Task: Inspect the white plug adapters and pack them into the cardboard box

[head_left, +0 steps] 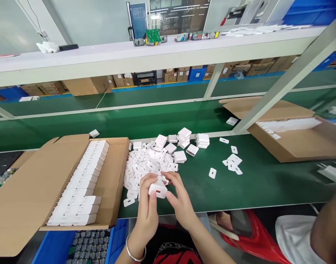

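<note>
**Me:** Pinching a white charger (pixel 157 191) in my left hand (pixel 147 211), thumb and fingers closed round its sides, orange port facing me.

**Co-worker:** And the other hand?

**Me:** My right hand (pixel 179 202) has its fingertips curled onto the same charger's top and right edge, gripping it too. It sits over the near edge of the green bench (pixel 256 183).

**Co-worker:** What's around it?

**Me:** Just behind my fingers lies a heap of small white plates (pixel 146 163), and beyond that some stacked loose chargers (pixel 184 135). On my left, an open cardboard box (pixel 33 190) holds packed rows of chargers (pixel 82 183). A silver bangle (pixel 135 253) circles my left wrist.
</note>
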Available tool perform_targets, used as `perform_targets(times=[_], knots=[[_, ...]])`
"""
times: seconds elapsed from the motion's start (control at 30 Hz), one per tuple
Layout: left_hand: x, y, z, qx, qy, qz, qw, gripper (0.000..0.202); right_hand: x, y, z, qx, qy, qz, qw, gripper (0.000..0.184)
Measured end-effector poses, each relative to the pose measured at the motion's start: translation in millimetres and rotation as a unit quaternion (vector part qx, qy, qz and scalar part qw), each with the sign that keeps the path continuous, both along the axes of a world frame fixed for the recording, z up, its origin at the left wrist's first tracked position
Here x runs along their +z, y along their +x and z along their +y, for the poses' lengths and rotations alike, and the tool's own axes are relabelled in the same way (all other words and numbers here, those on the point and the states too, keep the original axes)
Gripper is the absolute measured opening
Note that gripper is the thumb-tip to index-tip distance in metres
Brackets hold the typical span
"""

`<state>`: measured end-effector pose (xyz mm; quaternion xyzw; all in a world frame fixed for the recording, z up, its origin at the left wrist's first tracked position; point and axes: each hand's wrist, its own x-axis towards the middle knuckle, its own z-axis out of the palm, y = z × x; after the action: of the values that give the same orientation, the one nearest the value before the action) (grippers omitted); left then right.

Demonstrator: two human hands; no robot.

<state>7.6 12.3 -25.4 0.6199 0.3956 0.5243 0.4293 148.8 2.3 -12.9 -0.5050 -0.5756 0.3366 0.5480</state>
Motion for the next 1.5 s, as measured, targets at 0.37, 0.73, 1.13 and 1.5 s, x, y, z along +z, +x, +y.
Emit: perform_targets(times=[0.37,0.73,1.13,1.5], knots=[[0.3,-0.2,8.2,-0.029,-0.023,0.011,0.999,0.039,-9.6,1.0,5.7,-0.009,-0.002,0.092,0.996,0.034],[-13.9,7.7,14.6,-0.019,0.013,-0.04,0.999,0.028,-18.6,-1.2,6.8,0.014,0.005,0.182,0.983,0.04],[-28.6,20.2,13.9,0.066,0.096,-0.025,0.993,0.025,-28.7,-6.5,1.9,-0.026,0.019,0.119,0.992,0.023],[-37.6,21.4,9.9,0.07,0.113,-0.027,0.991,0.026,-25.7,-11.3,0.6,-0.048,0.005,0.115,0.992,0.023]])
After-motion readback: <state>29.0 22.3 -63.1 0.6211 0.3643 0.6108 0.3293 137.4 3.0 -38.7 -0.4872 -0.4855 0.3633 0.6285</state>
